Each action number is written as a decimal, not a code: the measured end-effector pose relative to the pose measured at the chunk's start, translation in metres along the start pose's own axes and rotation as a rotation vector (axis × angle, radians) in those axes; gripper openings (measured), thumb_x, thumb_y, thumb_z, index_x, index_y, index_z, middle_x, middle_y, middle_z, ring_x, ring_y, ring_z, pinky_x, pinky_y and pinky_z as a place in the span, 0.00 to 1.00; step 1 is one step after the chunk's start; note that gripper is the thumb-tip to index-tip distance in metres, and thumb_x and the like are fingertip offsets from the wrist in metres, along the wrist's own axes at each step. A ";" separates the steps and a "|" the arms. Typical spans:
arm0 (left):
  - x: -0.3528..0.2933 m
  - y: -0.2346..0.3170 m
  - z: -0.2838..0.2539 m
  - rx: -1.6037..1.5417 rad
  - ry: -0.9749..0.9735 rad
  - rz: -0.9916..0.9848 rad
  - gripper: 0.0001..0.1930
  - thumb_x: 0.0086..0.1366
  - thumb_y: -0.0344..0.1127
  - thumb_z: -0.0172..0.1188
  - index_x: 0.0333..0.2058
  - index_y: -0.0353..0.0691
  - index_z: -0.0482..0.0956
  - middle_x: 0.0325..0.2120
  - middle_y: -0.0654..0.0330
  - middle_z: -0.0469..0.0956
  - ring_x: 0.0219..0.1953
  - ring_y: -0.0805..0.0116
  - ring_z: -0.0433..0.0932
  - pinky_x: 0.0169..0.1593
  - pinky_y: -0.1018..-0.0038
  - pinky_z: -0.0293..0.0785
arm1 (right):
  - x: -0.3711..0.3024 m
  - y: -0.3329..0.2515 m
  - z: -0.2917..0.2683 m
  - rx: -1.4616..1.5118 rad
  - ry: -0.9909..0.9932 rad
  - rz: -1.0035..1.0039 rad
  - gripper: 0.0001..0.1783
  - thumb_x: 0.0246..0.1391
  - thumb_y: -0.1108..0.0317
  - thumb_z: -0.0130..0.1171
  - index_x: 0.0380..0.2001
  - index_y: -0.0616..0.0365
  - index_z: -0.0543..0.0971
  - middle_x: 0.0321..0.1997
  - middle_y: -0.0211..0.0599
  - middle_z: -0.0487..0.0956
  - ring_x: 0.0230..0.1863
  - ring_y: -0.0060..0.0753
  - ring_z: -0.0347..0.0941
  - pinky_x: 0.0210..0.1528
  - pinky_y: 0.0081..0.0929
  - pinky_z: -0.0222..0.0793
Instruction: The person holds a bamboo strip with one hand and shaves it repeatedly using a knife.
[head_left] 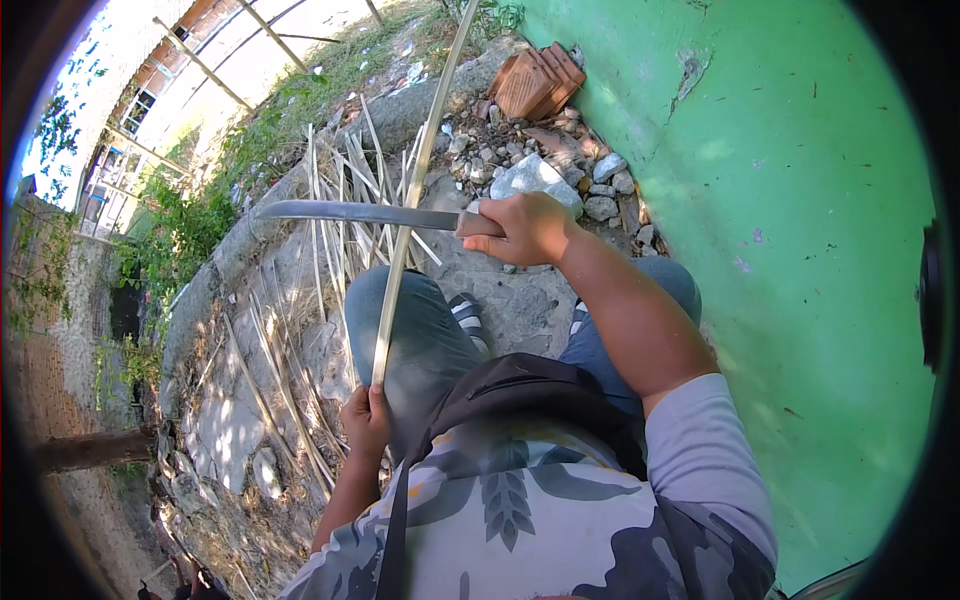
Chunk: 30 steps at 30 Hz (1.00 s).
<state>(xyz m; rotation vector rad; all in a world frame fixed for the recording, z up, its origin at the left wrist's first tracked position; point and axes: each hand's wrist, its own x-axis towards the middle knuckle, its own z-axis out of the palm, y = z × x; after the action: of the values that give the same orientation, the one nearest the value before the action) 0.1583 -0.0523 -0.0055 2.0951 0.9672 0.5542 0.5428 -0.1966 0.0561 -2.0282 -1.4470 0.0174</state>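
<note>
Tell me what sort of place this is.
Probably an outdoor yard: a green wall on the right, rubble at its foot, and leafy plants on the left.

Smooth metal is shown by the knife blade point(345, 212), matt wood-like material by its handle point(476, 226). The long strip point(394, 290) is seen as smooth and woody. At right, the wall point(800, 250) is coated with chipped paint; far stones point(536, 182) are seen as rough, bricks point(530, 86) as matt.
</note>
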 end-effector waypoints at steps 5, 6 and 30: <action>0.000 0.010 -0.001 0.053 -0.002 0.012 0.20 0.72 0.40 0.56 0.21 0.35 0.71 0.12 0.65 0.67 0.18 0.79 0.62 0.22 0.74 0.59 | 0.001 0.003 -0.001 -0.096 -0.026 -0.063 0.27 0.52 0.37 0.61 0.24 0.52 0.76 0.21 0.41 0.80 0.26 0.54 0.79 0.30 0.48 0.72; 0.000 0.009 -0.001 0.055 -0.001 0.011 0.20 0.72 0.40 0.56 0.21 0.35 0.71 0.12 0.65 0.67 0.18 0.79 0.62 0.22 0.74 0.59 | 0.002 0.007 -0.002 -0.097 -0.026 -0.045 0.27 0.53 0.37 0.61 0.25 0.52 0.76 0.21 0.42 0.80 0.27 0.54 0.79 0.30 0.47 0.72; 0.000 0.009 0.000 -0.009 -0.004 -0.014 0.21 0.73 0.40 0.56 0.21 0.35 0.69 0.13 0.68 0.64 0.20 0.80 0.59 0.22 0.74 0.56 | 0.000 0.020 0.012 -0.035 0.077 0.182 0.29 0.56 0.36 0.58 0.27 0.55 0.77 0.22 0.47 0.79 0.29 0.57 0.79 0.32 0.47 0.73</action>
<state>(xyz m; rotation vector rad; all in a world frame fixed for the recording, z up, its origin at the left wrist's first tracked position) 0.1621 -0.0561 0.0017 2.0795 0.9747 0.5467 0.5555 -0.1947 0.0370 -2.1582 -1.2202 -0.0098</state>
